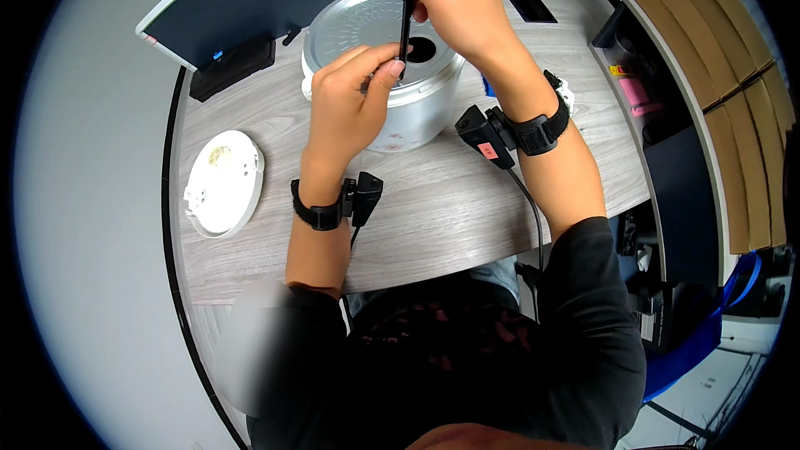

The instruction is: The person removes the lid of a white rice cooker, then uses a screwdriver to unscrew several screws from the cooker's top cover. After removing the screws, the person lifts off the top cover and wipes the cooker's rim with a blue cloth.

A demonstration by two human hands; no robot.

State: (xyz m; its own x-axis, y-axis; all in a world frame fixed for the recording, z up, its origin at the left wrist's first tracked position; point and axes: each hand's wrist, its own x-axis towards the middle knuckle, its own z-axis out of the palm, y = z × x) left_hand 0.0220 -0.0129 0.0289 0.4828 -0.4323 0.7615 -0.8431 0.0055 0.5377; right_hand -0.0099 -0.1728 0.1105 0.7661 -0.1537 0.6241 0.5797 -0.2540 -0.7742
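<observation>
A white round appliance like a rice cooker (417,121) stands on the desk, a metal plate with a round dark hole on its top. My right hand (458,4) grips the handle of a screwdriver (406,29), mostly covered by the fingers. Its black shaft points straight down to the plate's near edge, beside the hole. Thumb and fingers of my left hand (350,96) pinch around the shaft's low end. They hide the tip, so a screw there cannot be made out. A white round cover (225,185) lies on the desk to the left.
A monitor (250,12) stands behind the appliance, with a black box-shaped thing (233,69) by its foot. Shelving with cardboard boxes (708,29) is on the right. Both wrists wear black strapped devices; a cable (533,208) hangs from the right one. A blue chair (683,358) is at lower right.
</observation>
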